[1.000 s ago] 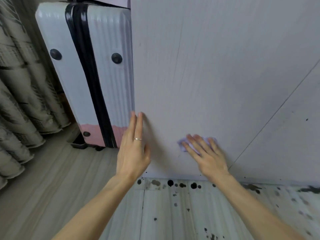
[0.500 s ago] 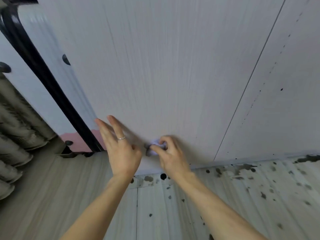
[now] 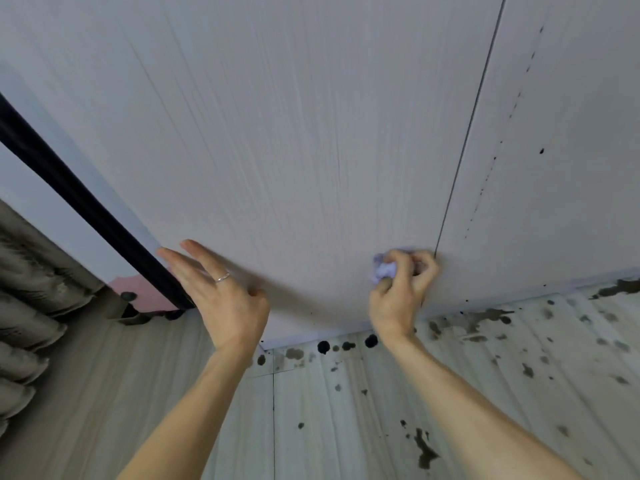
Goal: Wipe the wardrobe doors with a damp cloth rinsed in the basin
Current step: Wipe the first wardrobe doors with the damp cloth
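The pale wood-grain wardrobe door point(image 3: 311, 140) fills most of the view, and a thin dark seam divides it from a second door point(image 3: 568, 168) on the right. My right hand point(image 3: 401, 289) is closed around a small bunched lilac cloth point(image 3: 384, 270), pressed low on the door just left of the seam. My left hand point(image 3: 214, 289), wearing a ring, rests flat with fingers spread against the door's lower left corner. The basin is not in view.
A white and pink suitcase point(image 3: 52, 209) with a black band stands left of the wardrobe. Grey patterned curtains point(image 3: 24, 306) hang at the far left. The plank floor point(image 3: 485, 393) below the doors carries several dark stains.
My right hand has slid right with the cloth, from beside the left hand to the seam. The view has shifted right, so less of the suitcase shows. The left hand stays at the door's corner.
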A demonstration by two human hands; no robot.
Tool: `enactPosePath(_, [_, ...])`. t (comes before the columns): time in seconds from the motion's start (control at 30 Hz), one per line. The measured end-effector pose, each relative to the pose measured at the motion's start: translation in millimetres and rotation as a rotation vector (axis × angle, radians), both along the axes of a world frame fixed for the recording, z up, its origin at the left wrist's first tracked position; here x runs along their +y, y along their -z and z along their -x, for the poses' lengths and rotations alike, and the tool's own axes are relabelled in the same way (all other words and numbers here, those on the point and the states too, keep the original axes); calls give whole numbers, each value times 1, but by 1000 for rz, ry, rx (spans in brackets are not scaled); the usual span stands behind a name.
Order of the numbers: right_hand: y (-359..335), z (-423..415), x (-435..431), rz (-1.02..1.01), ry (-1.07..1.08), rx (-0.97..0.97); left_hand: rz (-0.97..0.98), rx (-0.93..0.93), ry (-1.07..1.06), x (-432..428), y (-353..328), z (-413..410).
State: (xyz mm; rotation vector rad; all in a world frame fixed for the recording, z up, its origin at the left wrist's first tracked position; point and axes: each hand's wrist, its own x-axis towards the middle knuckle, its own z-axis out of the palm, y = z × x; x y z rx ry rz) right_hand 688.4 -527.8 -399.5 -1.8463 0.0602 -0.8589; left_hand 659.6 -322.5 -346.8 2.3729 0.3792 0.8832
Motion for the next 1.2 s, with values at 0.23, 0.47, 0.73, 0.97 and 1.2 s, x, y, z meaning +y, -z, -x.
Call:
enactPosePath(0.23, [-51,5,12,244,-248,-223,-27,56,-44,-2,-4,7])
enactPosePath(0.47, [-37,-10,11,297,-69,-174,-20,42,-48,-5,-2,3])
enactPosePath(0.73, [-71,2,18,174,-148,-242,0,110,-22,-5,-11,15])
enactPosePath(0.97, [-85,-24,16,445,-7,-443,-22,122,-38,-10,-10,11])
enactPosePath(1.2, [-50,-4,-25,363,-132,-40,-16,124,-38,-12,-14,15])
